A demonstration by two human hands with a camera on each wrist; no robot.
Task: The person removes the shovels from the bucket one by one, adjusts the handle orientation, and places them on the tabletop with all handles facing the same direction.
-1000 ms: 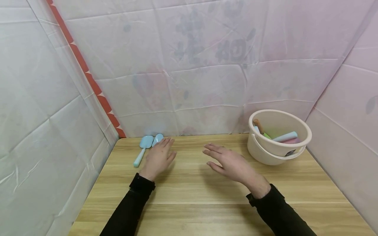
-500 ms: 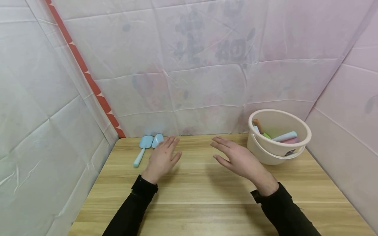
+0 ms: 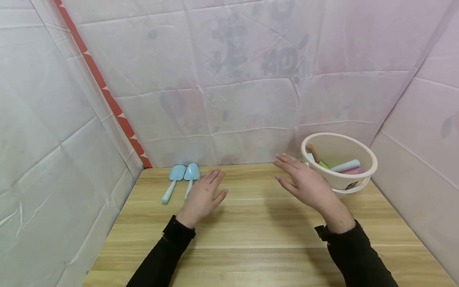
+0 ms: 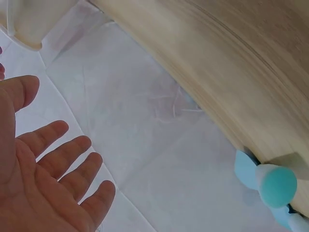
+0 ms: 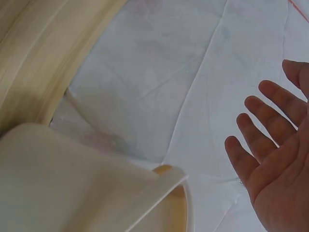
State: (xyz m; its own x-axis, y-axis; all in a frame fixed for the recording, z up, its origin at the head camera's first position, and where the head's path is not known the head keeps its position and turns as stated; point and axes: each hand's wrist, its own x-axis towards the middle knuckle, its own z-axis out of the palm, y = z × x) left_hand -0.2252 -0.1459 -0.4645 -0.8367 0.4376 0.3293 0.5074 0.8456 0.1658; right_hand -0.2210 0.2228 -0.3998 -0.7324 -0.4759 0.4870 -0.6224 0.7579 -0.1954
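Observation:
My left hand (image 3: 202, 196) hovers over the table with fingers straight and holds nothing. Just left of it lie two light-blue toy shovels; it partly covers the handle of the nearer shovel (image 3: 192, 172), while the other shovel (image 3: 177, 173) shows whole. In the left wrist view a shovel's rounded handle end (image 4: 278, 186) appears at lower right, apart from the fingers. My right hand (image 3: 309, 187), also with straight fingers and holding nothing, is in front of the left side of a cream bucket (image 3: 335, 182). The right wrist view shows the bucket (image 5: 72, 179) beside that hand.
Inside the bucket are a light-blue handle (image 3: 346, 166), a brown handle (image 3: 313, 153), and pink and green pieces, partly hidden by its wall. The wooden table (image 3: 236, 255) meets a white sheet wall (image 3: 222, 103) at the back, with further sheets left and right.
Both hands have shifted right, the right hand farther, up to the bucket's left side. More of the nearer shovel's handle has come into sight. Shovels and bucket have stayed in place.

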